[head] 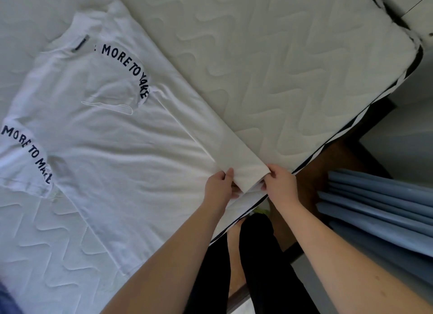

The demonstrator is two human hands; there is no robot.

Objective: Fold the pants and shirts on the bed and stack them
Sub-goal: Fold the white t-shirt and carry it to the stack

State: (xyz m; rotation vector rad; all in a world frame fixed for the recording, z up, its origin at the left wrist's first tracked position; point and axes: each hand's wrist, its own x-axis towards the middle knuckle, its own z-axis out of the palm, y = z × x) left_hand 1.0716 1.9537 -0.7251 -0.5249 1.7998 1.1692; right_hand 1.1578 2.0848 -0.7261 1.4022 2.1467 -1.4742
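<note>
A white T-shirt (112, 135) with dark lettering on both sleeves lies flat on the quilted mattress (293, 63), its collar toward the far left. Its right side strip is folded over the body along a long straight edge. At the hem near the bed's edge, my left hand (219, 184) pinches the folded strip's inner corner. My right hand (280, 182) pinches the outer corner, a hand's width away. Both hands hold the same bit of hem.
The mattress corner (412, 48) lies at the upper right, with a dark wooden bed frame (328, 159) below its edge. A blue curtain (375, 210) hangs at the right. Black-clad legs (264, 266) stand against the bed. A blue fabric scrap (7, 302) shows at the bottom left.
</note>
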